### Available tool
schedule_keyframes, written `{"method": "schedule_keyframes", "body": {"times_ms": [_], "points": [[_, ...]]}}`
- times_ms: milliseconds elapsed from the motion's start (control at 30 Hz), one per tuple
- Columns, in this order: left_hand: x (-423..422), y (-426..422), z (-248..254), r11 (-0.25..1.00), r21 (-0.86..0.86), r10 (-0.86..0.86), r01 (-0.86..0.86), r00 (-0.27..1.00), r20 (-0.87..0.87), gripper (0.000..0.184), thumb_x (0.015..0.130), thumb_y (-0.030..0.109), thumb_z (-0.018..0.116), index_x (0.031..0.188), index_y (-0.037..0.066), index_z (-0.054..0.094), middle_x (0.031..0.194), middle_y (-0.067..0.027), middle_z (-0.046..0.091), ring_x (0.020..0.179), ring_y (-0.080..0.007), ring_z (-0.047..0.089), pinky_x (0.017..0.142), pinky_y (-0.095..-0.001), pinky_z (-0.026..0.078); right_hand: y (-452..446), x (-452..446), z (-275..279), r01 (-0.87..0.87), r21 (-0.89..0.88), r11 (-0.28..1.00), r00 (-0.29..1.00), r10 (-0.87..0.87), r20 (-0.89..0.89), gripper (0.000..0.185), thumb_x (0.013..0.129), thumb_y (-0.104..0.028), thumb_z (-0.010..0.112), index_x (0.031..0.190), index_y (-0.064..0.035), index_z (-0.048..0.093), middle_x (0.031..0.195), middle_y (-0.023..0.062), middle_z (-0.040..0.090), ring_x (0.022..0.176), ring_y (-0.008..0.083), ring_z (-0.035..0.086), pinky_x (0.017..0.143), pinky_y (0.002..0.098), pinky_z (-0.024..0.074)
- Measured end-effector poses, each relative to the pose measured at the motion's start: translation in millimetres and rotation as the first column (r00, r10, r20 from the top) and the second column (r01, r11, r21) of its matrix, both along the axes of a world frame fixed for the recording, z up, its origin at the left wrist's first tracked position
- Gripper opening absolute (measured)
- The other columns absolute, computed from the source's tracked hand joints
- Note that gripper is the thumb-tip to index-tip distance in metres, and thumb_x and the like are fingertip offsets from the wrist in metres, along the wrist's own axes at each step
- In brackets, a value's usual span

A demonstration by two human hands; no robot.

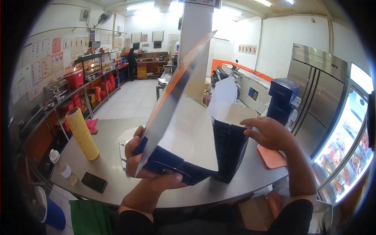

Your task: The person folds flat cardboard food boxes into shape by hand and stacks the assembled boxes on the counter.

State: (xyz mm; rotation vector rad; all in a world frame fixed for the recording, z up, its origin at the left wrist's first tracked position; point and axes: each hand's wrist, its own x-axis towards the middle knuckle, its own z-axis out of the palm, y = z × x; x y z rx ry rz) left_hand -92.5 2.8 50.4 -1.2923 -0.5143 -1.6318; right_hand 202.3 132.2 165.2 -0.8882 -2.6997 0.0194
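Note:
My left hand (150, 168) is closed around the lower corner of a cardboard box (190, 141), dark blue outside and white inside. Its tall lid flap, with an orange stripe, stands up and tilts to the right. Beside that box rises a stack of nested dark blue boxes (231, 152), and the top one has its white flap raised. My right hand (266, 133) is at the stack's upper right edge, with its index finger and thumb apart and their tips touching the rim. The left box partly hides the stack's left side.
On the steel table (117, 180) are a yellow roll (83, 135), a spray bottle (62, 168), a phone (94, 182) and an orange board (271, 156). More dark blue boxes (282, 96) stand at the right, near a steel fridge (317, 86). A person (132, 64) stands far back.

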Motion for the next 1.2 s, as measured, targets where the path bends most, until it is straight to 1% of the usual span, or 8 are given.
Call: {"method": "schedule_keyframes", "body": {"times_ms": [100,267,333,467,633,767,900,1200], "points": [[10,13,21,0.984,0.079,-0.155,0.158,0.987,-0.049,0.050,0.075,0.039,0.093,0.109,0.053,0.059,0.146,-0.0057,0.032,0.146,-0.0392,0.036,0.117,-0.0571,0.044,-1,7,5,-0.006,-0.029,1.000,1.000,0.006,0.001,0.039,0.106,-0.031,0.059,0.133,-0.0041,0.065,0.121,0.0187,0.072,0.107,0.0340,0.070,0.097,0.0414,0.0508],[58,30,81,0.935,0.178,-0.301,0.308,0.951,-0.066,0.044,0.074,0.030,0.092,0.105,0.042,0.063,0.143,-0.0073,0.038,0.140,-0.0409,0.043,0.113,-0.0603,0.045,-27,30,32,0.202,0.419,0.885,0.745,0.139,-0.653,0.040,0.108,-0.032,0.056,0.130,-0.0001,0.065,0.119,0.0150,0.071,0.101,0.0251,0.067,0.097,0.0389,0.0499],[61,38,96,0.948,0.092,-0.280,0.304,0.937,-0.210,0.042,0.074,0.031,0.091,0.104,0.039,0.064,0.141,-0.0079,0.042,0.142,-0.0414,0.041,0.115,-0.0624,0.042,-39,57,37,0.226,0.740,0.634,0.606,0.503,-0.616,0.047,0.111,-0.035,0.047,0.130,0.0046,0.063,0.125,0.0170,0.068,0.109,0.0274,0.066,0.102,0.0418,0.0479],[103,79,139,0.919,0.287,-0.139,0.271,0.902,-0.408,0.047,0.078,0.034,0.087,0.113,0.035,0.057,0.142,-0.0081,0.045,0.143,-0.0394,0.041,0.118,-0.0620,0.040,-104,16,31,0.139,0.817,0.560,0.762,0.466,-0.449,0.066,0.099,-0.048,0.064,0.141,0.0031,0.056,0.132,0.0200,0.064,0.123,0.0342,0.063,0.108,0.0496,0.0458],[120,103,129,0.896,0.231,-0.232,0.379,0.844,-0.483,0.047,0.087,0.036,0.080,0.122,0.032,0.048,0.148,-0.0101,0.043,0.145,-0.0396,0.039,0.121,-0.0640,0.034,-82,14,21,0.045,0.257,0.965,0.610,0.177,-0.772,0.047,0.096,-0.033,0.076,0.126,0.0011,0.064,0.110,0.0141,0.072,0.100,0.0219,0.072,0.085,0.0370,0.0583],[103,85,77,0.889,-0.265,-0.435,0.372,0.868,-0.241,0.056,0.090,0.048,0.075,0.131,0.021,0.047,0.151,-0.0162,0.041,0.145,-0.0400,0.039,0.122,-0.0663,0.026,-63,29,39,0.172,0.266,0.948,0.657,0.091,-0.748,0.035,0.097,-0.022,0.075,0.124,-0.0031,0.065,0.099,0.0076,0.072,0.089,0.0143,0.068,0.078,0.0310,0.0561],[103,106,24,0.779,-0.627,-0.279,-0.029,0.878,-0.388,0.061,0.091,0.048,0.075,0.133,0.008,0.055,0.142,-0.0191,0.049,0.143,-0.0393,0.040,0.120,-0.0573,0.032,-38,28,58,0.065,0.196,0.978,0.702,0.095,-0.706,0.039,0.093,-0.023,0.080,0.124,-0.0033,0.066,0.097,0.0071,0.072,0.086,0.0114,0.067,0.077,0.0296,0.0550],[104,123,8,0.628,-0.777,-0.237,0.039,0.961,-0.143,0.017,0.097,0.023,0.066,0.105,0.007,0.068,0.099,-0.0124,0.071,0.095,-0.0349,0.067,0.093,-0.0461,0.049,-11,13,77,-0.064,0.091,0.994,0.861,0.101,-0.498,0.038,0.087,-0.024,0.086,0.115,-0.0010,0.073,0.090,0.0073,0.076,0.082,0.0107,0.070,0.077,0.0290,0.0570]]}}
